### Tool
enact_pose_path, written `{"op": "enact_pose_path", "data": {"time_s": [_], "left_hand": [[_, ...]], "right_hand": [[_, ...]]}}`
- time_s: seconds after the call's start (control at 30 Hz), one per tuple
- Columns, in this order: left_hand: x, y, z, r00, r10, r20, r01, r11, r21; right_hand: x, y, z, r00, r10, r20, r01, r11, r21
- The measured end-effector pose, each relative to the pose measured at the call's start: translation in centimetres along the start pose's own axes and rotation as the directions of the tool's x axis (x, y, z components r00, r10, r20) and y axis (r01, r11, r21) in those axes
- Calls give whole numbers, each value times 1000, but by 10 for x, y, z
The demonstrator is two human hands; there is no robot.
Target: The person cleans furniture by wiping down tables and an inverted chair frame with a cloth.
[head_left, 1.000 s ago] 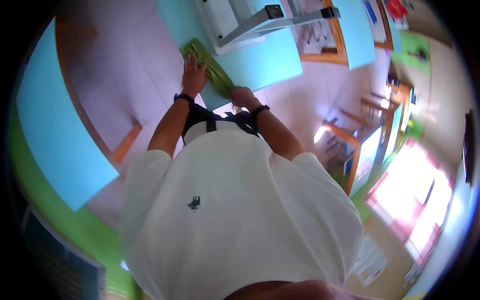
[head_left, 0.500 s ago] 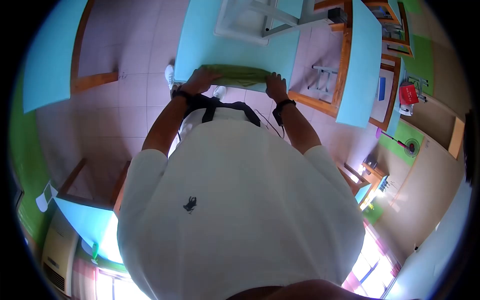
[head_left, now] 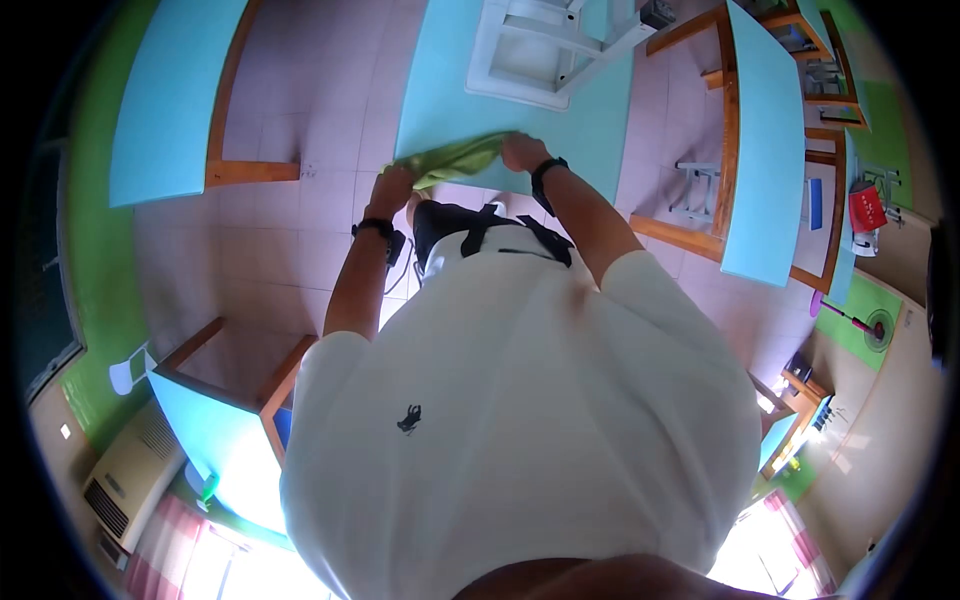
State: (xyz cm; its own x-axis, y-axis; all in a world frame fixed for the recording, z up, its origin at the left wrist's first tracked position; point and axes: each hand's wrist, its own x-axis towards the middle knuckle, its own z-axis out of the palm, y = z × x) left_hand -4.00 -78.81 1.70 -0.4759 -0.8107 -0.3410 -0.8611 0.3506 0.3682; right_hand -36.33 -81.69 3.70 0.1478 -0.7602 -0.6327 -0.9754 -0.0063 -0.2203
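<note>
A green cloth stretches between my two hands at the near edge of a light blue table. My left hand is closed around the cloth's left end, by the table's near left corner. Over the tabletop near the front edge, my right hand grips the other end, its fingers curled. The cloth slants, its right end farther from my body, and part of it droops past the edge. Upside down on the tabletop lies a white and grey stool, beyond the cloth.
A second blue table stands to the left, and another blue table to the right with wooden legs. A red box and a pink-handled fan are farther right. Tiled floor runs between the tables.
Both hands have shifted left along the table edge with the cloth. It lay straight along the edge before and now slants, bunched and partly lifted. The view has turned slightly.
</note>
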Motion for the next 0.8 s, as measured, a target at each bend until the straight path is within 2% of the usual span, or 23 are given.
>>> {"op": "enact_pose_path", "data": {"time_s": [0.07,0.1,0.13,0.17,0.2,0.23,0.27,0.3,0.33,0.37,0.4,0.43,0.47,0.53,0.57,0.6,0.63,0.67,0.7,0.77,0.8], "left_hand": [[-5,27,-10,997,14,-74,-14,1000,-1],[-3,34,-10,989,41,-142,-39,999,15],[-1,42,-6,975,99,-199,-102,995,-8],[14,42,4,954,179,-239,-155,981,117],[13,43,22,936,261,-236,-207,951,229],[4,57,32,927,202,-314,-161,975,152],[11,69,30,902,147,-407,-120,989,93],[16,73,33,883,256,-394,-211,965,155],[14,86,16,923,337,-186,-291,927,236],[22,90,24,921,378,-90,-361,918,162],[33,92,30,906,424,-4,-422,903,81],[35,96,30,900,436,-11,-434,898,75],[31,100,32,869,495,3,-495,868,45],[39,99,34,829,559,4,-559,829,3],[47,93,38,806,587,-81,-590,807,-17],[44,92,47,779,607,-159,-620,783,-45],[41,90,29,791,600,-120,-612,782,-118],[40,84,24,830,532,-168,-556,813,-173],[40,72,22,869,454,-200,-489,851,-192],[31,48,16,918,329,-222,-373,908,-194],[27,34,13,930,294,-222,-334,927,-169]], "right_hand": [[18,8,-8,973,36,-227,-30,999,33],[27,10,-9,973,21,-232,-19,1000,11],[38,15,-10,947,68,-314,-45,996,79],[42,19,-8,918,124,-375,-70,985,156],[40,25,-9,945,137,-297,-82,978,190],[56,47,16,970,75,-231,-44,990,136],[52,62,31,964,58,-260,-24,991,131],[46,76,44,956,40,-290,-4,992,125],[42,91,58,948,22,-318,16,993,117],[0,86,44,947,-5,-321,30,997,73],[-14,98,56,936,157,-317,-67,959,276],[-25,113,77,908,313,-279,-157,871,465],[-43,123,92,903,327,-280,-173,871,460],[-70,135,108,878,455,-149,-317,786,531],[-81,123,87,872,468,-143,-336,785,521],[-99,94,47,842,514,165,-514,670,536],[-108,72,23,735,505,451,-678,547,491],[-101,65,21,733,515,445,-680,551,484],[-87,61,25,824,475,310,-567,676,471],[-61,47,46,898,400,185,-440,785,436],[-45,38,58,900,404,165,-432,775,462]]}}
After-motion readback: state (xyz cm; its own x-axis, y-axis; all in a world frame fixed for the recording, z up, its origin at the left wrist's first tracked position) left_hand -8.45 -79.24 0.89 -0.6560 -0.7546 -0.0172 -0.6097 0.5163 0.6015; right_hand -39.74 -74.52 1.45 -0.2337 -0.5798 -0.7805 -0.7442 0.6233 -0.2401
